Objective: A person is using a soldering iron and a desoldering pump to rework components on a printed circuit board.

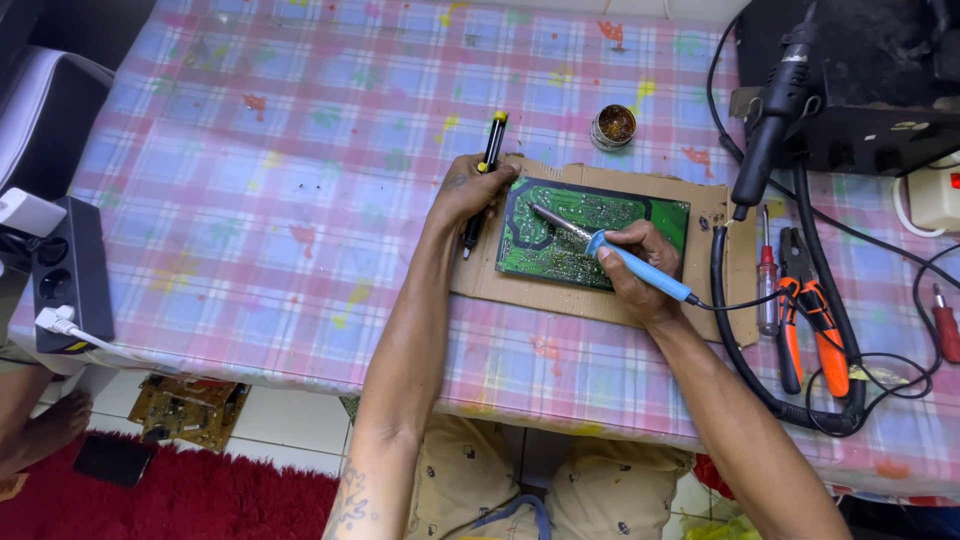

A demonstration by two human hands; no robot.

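Nearest us, low in the frame, our right hand (640, 265) is wrapped around a blue soldering iron (625, 258), its tip resting on the green circuit board (590, 232) at mid-frame. Just left of the board, our left hand (468, 190) grips a black and yellow desoldering pump (486, 170). The board lies on cardboard (560, 295) on the checked desk (250, 200). Farther up sits a small round tin (613, 126).
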